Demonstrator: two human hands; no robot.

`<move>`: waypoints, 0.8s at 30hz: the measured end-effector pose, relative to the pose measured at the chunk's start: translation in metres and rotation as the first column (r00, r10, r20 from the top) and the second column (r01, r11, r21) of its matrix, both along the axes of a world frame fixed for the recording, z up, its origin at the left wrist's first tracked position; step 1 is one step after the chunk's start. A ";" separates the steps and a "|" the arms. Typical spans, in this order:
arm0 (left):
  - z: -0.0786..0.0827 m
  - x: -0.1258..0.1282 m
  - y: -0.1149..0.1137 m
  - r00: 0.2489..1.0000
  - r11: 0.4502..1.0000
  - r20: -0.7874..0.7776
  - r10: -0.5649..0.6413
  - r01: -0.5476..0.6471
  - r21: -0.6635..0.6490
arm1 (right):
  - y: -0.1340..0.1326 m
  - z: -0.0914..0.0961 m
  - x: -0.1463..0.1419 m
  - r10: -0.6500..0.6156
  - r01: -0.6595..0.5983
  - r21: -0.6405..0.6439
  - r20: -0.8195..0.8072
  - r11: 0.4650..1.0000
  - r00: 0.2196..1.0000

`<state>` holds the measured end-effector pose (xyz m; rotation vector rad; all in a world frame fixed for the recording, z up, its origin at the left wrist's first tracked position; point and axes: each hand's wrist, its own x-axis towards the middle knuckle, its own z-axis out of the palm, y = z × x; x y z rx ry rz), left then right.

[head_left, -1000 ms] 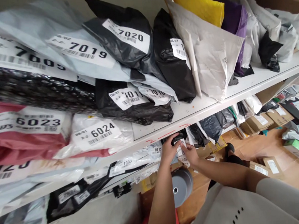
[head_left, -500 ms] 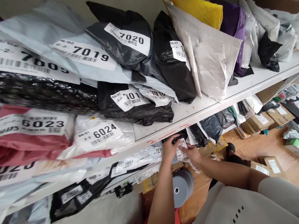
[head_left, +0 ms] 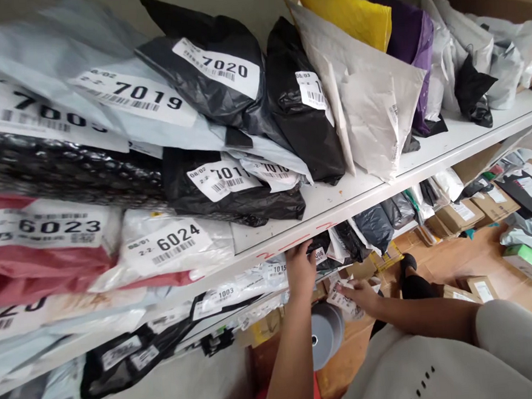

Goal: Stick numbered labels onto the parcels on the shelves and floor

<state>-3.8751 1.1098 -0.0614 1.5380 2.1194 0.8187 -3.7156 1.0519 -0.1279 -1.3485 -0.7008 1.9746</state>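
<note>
My left hand (head_left: 300, 269) reaches under the white shelf's front edge (head_left: 339, 209) and rests on a black parcel bag (head_left: 320, 244) with a white numbered label (head_left: 321, 255); its fingers are curled on the bag. My right hand (head_left: 361, 291) is lower and to the right, pinching a strip of white labels (head_left: 341, 300). Both forearms come up from the bottom of the view.
The upper shelf holds many mailer bags with labels 7019 (head_left: 137, 96), 7020 (head_left: 218, 66), 6023 (head_left: 44, 230), 6024 (head_left: 169, 243). A grey label roll (head_left: 321, 335) lies below my hands. Cardboard boxes (head_left: 465, 213) and parcels lie on the wooden floor at the right.
My right hand has pulled down and to the right, away from the black bag, taking the label strip with it. My left hand stays on the bag under the shelf.
</note>
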 end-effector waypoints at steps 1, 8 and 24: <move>0.003 0.007 0.000 0.999 1.000 -0.035 0.004 -0.003 0.027 | 0.001 0.002 0.006 0.005 -0.005 0.033 -0.012 0.999 1.000; -0.004 0.030 0.028 0.946 0.942 0.066 -0.318 0.323 -0.093 | 0.025 0.007 -0.005 -0.118 0.153 0.143 -0.230 0.978 0.966; -0.014 0.013 0.039 0.910 0.900 0.142 -0.388 0.408 -0.152 | 0.051 -0.016 -0.034 -0.421 0.406 0.206 0.033 0.890 0.907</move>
